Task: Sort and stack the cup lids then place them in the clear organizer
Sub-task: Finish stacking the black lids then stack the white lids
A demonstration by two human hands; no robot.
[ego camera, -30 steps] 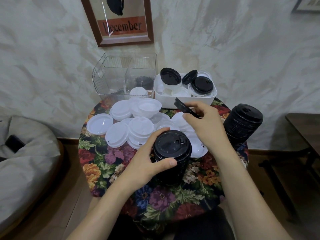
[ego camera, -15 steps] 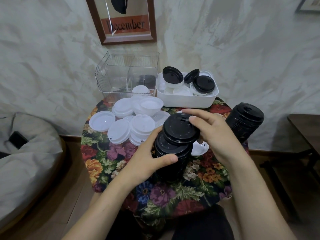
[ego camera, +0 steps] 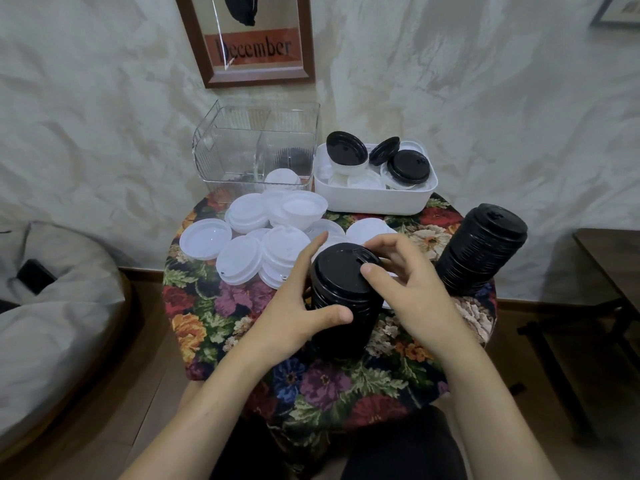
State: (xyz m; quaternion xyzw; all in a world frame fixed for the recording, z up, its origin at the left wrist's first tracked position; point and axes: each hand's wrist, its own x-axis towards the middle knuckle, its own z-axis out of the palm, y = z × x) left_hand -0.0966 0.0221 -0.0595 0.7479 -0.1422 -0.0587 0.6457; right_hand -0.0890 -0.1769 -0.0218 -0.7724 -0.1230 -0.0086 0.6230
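Cup lids in white lie loose on the left of the tabletop, in front of the clear organizer. The left hand has its grip clamped around the side of the black stack in the middle. The right hand pinches the top lid, with the thumb on its face and the fingers at the far rim. I think it is best to press evenly around the rim until this lid sits flat, steadying the stack with the left hand. A second black stack stands at the right.

The left hand and right hand are bare, forearms unsleeved, with black trousers below (plain cloth).
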